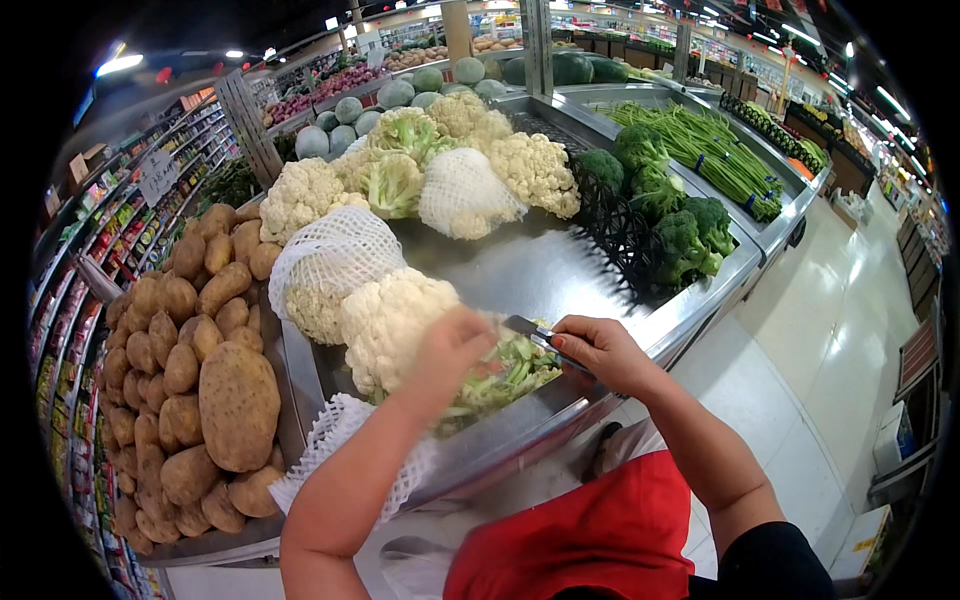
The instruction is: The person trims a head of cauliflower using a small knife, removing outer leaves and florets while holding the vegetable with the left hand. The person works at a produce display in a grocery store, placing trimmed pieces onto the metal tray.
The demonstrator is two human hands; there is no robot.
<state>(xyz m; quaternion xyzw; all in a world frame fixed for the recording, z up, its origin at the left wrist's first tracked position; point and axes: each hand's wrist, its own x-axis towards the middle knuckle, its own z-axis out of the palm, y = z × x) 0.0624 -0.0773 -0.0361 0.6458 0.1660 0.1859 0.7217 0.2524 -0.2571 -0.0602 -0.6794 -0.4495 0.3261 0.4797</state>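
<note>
My right hand (604,351) grips a knife (529,330) by its dark handle, the blade pointing left towards my other hand. Blurred, my left hand (459,349) is over a heap of green leaf trimmings (510,371) at the display's front edge; whether it holds anything cannot be told. Just left of it rests a large cauliflower (397,322) without netting. A cauliflower in white foam netting (334,255) lies behind that one, and another netted cauliflower (466,193) sits farther back. Empty foam netting (341,442) lies partly under my left forearm.
Potatoes (180,375) are piled at the left. Several bare cauliflowers (532,169) stand at the back. Broccoli (679,232) rests on black mesh at the right, beyond it green stalks in bundles (697,150). The metal rim (675,326) of the display runs along the front right.
</note>
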